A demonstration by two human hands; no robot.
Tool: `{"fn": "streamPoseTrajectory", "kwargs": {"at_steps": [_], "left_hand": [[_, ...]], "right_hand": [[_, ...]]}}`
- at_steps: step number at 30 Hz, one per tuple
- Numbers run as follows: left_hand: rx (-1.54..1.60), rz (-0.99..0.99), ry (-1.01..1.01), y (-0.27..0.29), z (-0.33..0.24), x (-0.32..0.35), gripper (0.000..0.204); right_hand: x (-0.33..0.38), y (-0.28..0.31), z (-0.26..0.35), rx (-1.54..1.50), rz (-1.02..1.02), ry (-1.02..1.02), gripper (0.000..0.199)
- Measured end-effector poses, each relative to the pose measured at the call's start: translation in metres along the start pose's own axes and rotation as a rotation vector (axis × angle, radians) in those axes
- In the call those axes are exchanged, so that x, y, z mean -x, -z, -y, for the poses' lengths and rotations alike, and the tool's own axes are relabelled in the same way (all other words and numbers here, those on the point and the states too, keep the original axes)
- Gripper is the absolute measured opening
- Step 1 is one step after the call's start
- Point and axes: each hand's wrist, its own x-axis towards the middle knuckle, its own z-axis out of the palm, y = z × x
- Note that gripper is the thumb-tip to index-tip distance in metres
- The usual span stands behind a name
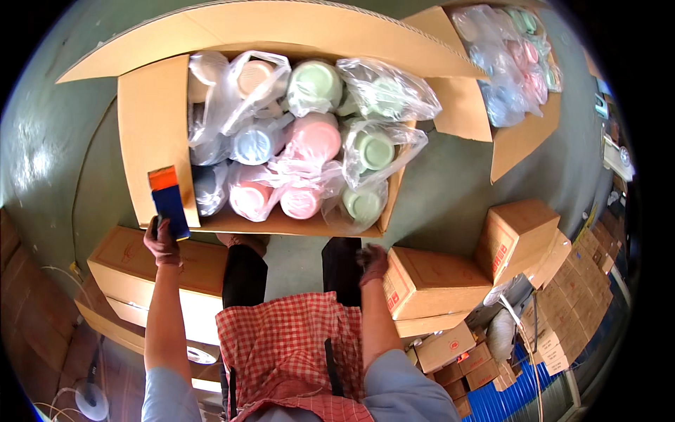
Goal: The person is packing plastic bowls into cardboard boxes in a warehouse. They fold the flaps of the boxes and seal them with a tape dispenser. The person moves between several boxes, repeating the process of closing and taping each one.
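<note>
My left hand [162, 243], in a reddish-brown glove, is closed round the lower end of a flat dark-blue box with an orange end [169, 201]. That box stands out against the left flap of a large open carton [151, 133]. Inside the carton are several plastic-bagged cups, among them a pink cup [314, 137], a green cup [314, 83] and a blue cup [253, 145]. My right hand [373, 264], gloved too, is beside my right knee, near a closed carton. Its fingers are curled in; whether they hold anything small is hidden.
A second open carton [524, 148] with bagged cups stands at the far right. Closed cartons [439, 274] flank my right leg, and a long carton [155, 264] lies by my left. Farther right are stacked boxes [573, 302] and a blue corrugated surface [496, 401].
</note>
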Motion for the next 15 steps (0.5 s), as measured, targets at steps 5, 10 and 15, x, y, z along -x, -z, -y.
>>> {"fn": "streamPoseTrajectory", "kwargs": {"at_steps": [5,10,15], "left_hand": [[0.050,0.047,-0.056,-0.012,-0.028,0.021,0.038],[-0.133,0.378,-0.397,-0.031,-0.082,0.001,0.067],[0.148,0.378,-0.374,-0.119,-0.160,-0.040,0.039]], "right_hand": [[-0.093,0.052,0.034,-0.087,-0.036,-0.035,0.035],[-0.073,-0.018,0.053,-0.427,0.204,-0.199,0.070],[-0.037,0.009,0.062,-1.329,0.786,-0.082,0.060]]}}
